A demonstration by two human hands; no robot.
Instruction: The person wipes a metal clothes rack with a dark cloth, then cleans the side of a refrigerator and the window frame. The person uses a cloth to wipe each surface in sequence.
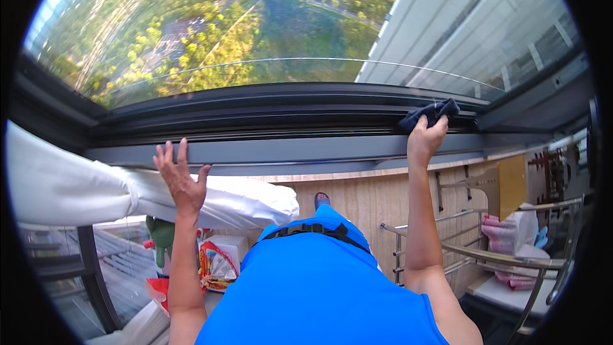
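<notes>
My right hand (pixel 427 138) grips a dark blue cloth (pixel 431 113) at the right end of the black window track (pixel 268 117). The cloth is bunched and lies over the track's grooves. To the left, my left hand (pixel 182 177) rests with spread fingers against the grey window frame ledge (pixel 287 151), holding nothing. A white curtain (pixel 244 201) runs beneath that hand, gathered by a tie. Beyond the track stands a large glass pane (pixel 268 33), with trees and a building seen through it.
A metal rack (pixel 459 244) stands at the right, with pink and white cloth or plastic items (pixel 512 235) near it. Red and white packages (pixel 218 266) and a white box (pixel 230 247) sit at lower left. A dark green object (pixel 161 239) is beside my left forearm.
</notes>
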